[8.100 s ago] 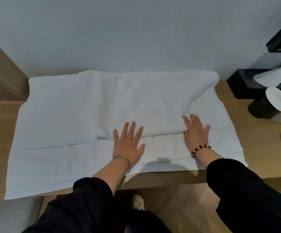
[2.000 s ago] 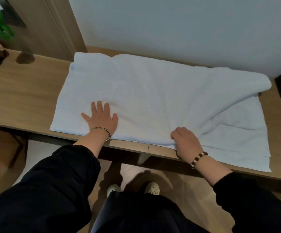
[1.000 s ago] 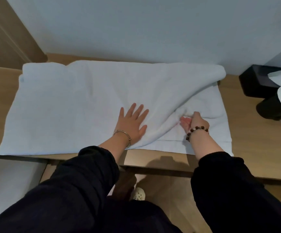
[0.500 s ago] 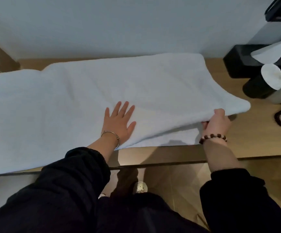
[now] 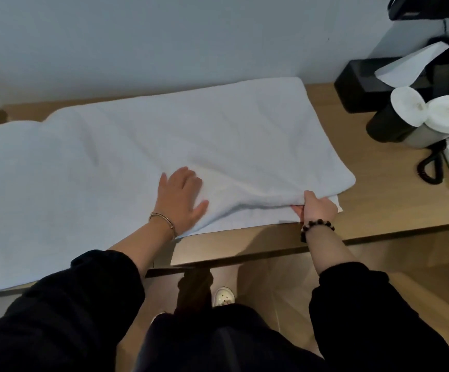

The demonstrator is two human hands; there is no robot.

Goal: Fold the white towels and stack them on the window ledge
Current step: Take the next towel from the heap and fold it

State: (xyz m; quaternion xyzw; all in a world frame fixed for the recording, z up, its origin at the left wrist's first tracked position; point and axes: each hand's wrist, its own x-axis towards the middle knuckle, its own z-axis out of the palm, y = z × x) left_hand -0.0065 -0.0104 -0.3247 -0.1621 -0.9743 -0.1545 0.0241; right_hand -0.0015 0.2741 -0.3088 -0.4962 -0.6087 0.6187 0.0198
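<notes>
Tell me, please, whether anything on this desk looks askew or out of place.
The white towel is uneven: a raised ridge runs between the flat left hand and the right hand pinching its edge, and the layers' right corners do not line up.

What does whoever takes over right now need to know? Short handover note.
Left hand: flat, pressing the white towel near its front edge.
Right hand: pinching the top layer's near-right edge, raised off the lower layer.
The towel lies along the wooden surface by the wall, doubled at its right end.
Done: apparently one fold. Left: further folds, then stacking; no stack in view.
</notes>
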